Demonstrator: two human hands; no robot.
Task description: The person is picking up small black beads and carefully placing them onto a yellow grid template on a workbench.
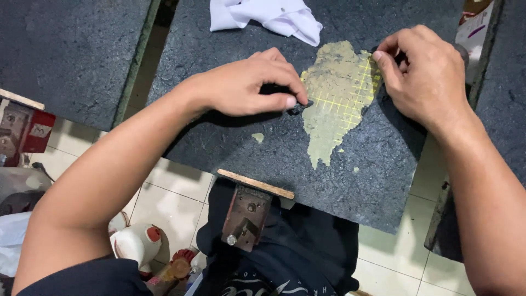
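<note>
- left hand (252, 85) pinched on small dark tool (298, 107), at edge of olive paste patch (334, 93)
- right hand (427, 71) fingertips pinched at patch's far edge on dark counter (230, 142)
- white cloth (268, 15) beyond

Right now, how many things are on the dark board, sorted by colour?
White: 1, the crumpled cloth
Yellow-green: 1, the paste patch with a gridded sheet showing through
Black: 1, the small tool in the left hand
Total: 3, on the dark board
</note>
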